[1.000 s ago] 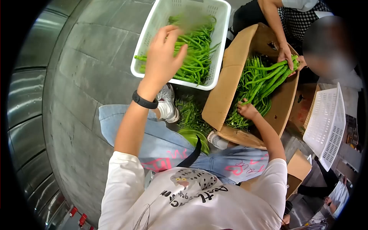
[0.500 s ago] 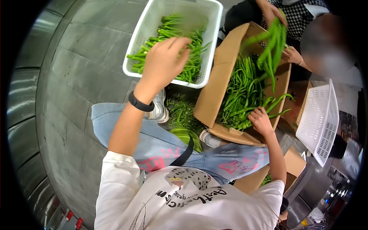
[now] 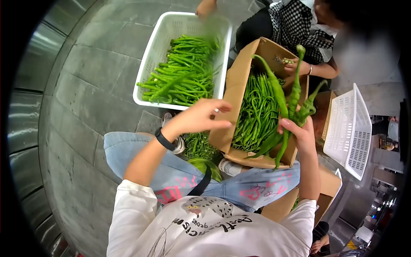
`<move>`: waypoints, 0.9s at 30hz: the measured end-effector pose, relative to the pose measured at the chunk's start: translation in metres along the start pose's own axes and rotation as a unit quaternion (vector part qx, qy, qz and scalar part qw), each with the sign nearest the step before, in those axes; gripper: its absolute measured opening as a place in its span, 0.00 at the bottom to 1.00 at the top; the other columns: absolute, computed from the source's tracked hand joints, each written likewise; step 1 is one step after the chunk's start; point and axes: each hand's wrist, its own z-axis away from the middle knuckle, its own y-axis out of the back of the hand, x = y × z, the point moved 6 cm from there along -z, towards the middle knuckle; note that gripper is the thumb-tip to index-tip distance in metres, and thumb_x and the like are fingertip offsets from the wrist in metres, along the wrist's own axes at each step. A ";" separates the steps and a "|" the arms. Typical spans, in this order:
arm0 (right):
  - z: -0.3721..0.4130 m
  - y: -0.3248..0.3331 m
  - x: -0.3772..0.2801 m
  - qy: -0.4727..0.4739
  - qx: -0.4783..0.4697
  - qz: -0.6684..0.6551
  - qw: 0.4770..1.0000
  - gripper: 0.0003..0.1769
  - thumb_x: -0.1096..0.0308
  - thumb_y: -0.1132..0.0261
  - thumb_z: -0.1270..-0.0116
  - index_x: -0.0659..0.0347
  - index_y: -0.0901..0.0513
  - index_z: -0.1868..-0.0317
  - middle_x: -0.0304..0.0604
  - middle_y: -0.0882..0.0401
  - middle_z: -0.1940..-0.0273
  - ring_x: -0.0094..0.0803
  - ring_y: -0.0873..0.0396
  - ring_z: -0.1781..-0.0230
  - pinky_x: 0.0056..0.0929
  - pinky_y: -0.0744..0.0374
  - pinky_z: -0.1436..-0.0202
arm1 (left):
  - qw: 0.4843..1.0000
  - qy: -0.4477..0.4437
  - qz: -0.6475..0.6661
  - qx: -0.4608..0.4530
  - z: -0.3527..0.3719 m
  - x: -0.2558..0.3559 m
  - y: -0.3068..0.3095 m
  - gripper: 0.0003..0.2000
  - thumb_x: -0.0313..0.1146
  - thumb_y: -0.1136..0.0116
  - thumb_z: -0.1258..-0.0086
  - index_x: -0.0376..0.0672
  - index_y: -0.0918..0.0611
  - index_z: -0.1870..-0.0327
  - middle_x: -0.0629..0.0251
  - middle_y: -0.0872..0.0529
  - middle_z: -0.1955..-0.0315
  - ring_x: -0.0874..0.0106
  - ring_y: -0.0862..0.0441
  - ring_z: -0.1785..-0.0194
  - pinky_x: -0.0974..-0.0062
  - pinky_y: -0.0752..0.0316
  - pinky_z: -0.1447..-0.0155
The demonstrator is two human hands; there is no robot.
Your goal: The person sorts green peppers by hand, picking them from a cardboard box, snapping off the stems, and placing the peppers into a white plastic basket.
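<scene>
Bunch of peppers (image 3: 280, 100), long and green, clamped in right hand (image 3: 302, 132); fingers closed round the lower stems, tips standing up and fanning toward the far side, a few ends hanging below the fist; bunch held over the near right corner of cardboard box (image 3: 237, 81).

Left hand (image 3: 201, 118) open, fingers spread and pointing right, holding nothing; it hovers at the near left edge of the box, well apart from the bunch, with the heap of box peppers (image 3: 257, 111) lying between the two hands; black wristband (image 3: 165, 140) on that wrist.

White basket (image 3: 147, 68) on the grey floor, far left of the box and just beside it, part filled with more peppers (image 3: 184, 73).

Second basket (image 3: 349, 124) tilted on edge, right of the box.

A co-worker's hand (image 3: 295, 66) rests at the far end of the box.

Green bowl (image 3: 205, 165) near, between the knees.
</scene>
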 end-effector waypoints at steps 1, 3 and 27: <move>-0.002 -0.019 -0.008 -0.014 -0.027 -0.054 0.998 0.20 0.71 0.33 0.41 0.67 0.27 0.50 0.39 0.23 0.67 0.26 0.24 0.74 0.24 0.25 0.68 | 0.997 0.001 0.068 -0.041 0.000 0.009 -0.008 0.30 0.39 0.34 0.39 0.39 0.30 0.36 0.61 0.24 0.43 0.68 0.27 0.39 0.68 0.29 0.38; -0.010 -0.057 -0.012 -0.072 -0.111 -0.137 0.982 0.22 0.68 0.34 0.40 0.68 0.29 0.48 0.43 0.25 0.72 0.29 0.26 0.77 0.28 0.26 0.74 | 0.957 -0.049 0.282 -0.041 -0.002 0.018 -0.017 0.39 0.47 0.34 0.40 0.43 0.39 0.30 0.60 0.31 0.36 0.66 0.35 0.32 0.63 0.40 0.30; -0.067 -0.119 0.036 0.046 0.042 -0.004 0.998 0.13 0.68 0.33 0.36 0.59 0.31 0.61 0.37 0.19 0.68 0.18 0.22 0.72 0.14 0.30 0.78 | 0.876 0.050 0.434 0.207 0.011 -0.020 0.020 0.11 0.40 0.46 0.28 0.41 0.25 0.57 0.65 0.18 0.61 0.76 0.20 0.58 0.78 0.23 0.55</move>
